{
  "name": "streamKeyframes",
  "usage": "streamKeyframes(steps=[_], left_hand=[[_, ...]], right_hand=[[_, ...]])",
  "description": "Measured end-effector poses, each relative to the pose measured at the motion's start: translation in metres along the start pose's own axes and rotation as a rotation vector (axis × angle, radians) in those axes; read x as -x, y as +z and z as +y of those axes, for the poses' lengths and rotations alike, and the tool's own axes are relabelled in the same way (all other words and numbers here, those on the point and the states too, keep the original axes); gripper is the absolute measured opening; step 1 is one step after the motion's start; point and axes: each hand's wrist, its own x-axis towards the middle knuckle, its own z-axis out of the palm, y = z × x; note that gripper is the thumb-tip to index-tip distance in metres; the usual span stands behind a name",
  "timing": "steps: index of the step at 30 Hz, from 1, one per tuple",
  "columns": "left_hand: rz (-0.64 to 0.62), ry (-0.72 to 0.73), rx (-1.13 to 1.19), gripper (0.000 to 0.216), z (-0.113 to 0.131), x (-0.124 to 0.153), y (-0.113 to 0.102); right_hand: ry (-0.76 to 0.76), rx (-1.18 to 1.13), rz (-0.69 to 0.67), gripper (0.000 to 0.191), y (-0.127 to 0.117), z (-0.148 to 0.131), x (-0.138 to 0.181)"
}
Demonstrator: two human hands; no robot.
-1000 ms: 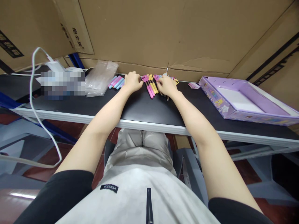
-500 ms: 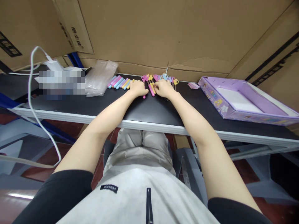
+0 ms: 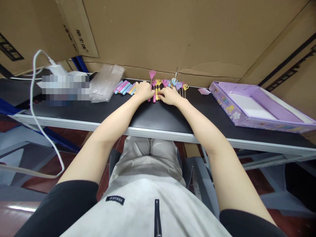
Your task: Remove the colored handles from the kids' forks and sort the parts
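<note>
My left hand (image 3: 143, 91) is closed around a pink back scratcher (image 3: 152, 74), whose claw-shaped head sticks up above the others; part of its handle hides behind my fingers. My right hand (image 3: 170, 95) rests over a row of back scratchers, fingers curled in against the handle of a yellow back scratcher (image 3: 157, 94). Between the hands lies another pink back scratcher (image 3: 154, 98). More claw heads in blue, purple and yellow, such as a yellow one (image 3: 185, 87), fan out behind my right hand. Left of my left hand lie several pastel handle-like sticks (image 3: 125, 87) side by side.
Clear plastic bags (image 3: 106, 82) lie left of the sticks, near a blurred-out item and a white cable (image 3: 31, 95). An open purple box (image 3: 237, 123) stands at the right, beside a small pink packet (image 3: 204, 91). Cardboard (image 3: 158, 36) walls the back of the black table (image 3: 158, 115).
The pink back scratcher in my left hand has come up higher, its head now above the row. Both hands have shifted slightly left; the pink and yellow handles between them stand straighter.
</note>
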Motion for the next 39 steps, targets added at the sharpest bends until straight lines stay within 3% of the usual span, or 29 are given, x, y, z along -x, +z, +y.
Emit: streamKeyframes(steps=[5, 10, 13, 17, 20, 22, 29, 39], left_hand=[[0.066, 0.06, 0.053, 0.043, 0.003, 0.001, 0.0], [0.067, 0.152, 0.095, 0.04, 0.013, 0.011, -0.005], [0.07, 0.223, 0.092, 0.04, 0.018, 0.014, -0.006], [0.114, 0.301, 0.147, 0.038, 0.016, 0.011, -0.001], [0.149, 0.337, 0.189, 0.024, 0.012, 0.007, 0.002], [0.145, 0.348, 0.198, 0.018, 0.01, 0.004, 0.003], [0.162, 0.443, 0.305, 0.036, 0.016, -0.008, 0.007], [0.15, 0.425, 0.355, 0.042, 0.026, -0.013, 0.003]], right_hand=[[0.106, -0.152, 0.185, 0.042, 0.001, 0.008, -0.005], [0.37, -0.65, 0.418, 0.058, -0.004, 0.012, -0.011], [0.46, -0.93, 0.504, 0.057, -0.008, 0.008, -0.01], [0.464, -1.203, 0.528, 0.055, -0.009, 0.003, -0.008], [0.441, -1.355, 0.495, 0.055, -0.009, 0.0, -0.011], [0.433, -1.416, 0.475, 0.054, -0.011, 0.0, -0.011], [0.471, -1.457, 0.475, 0.051, -0.024, 0.007, -0.008], [0.597, -1.476, 0.489, 0.039, -0.035, 0.02, -0.013]])
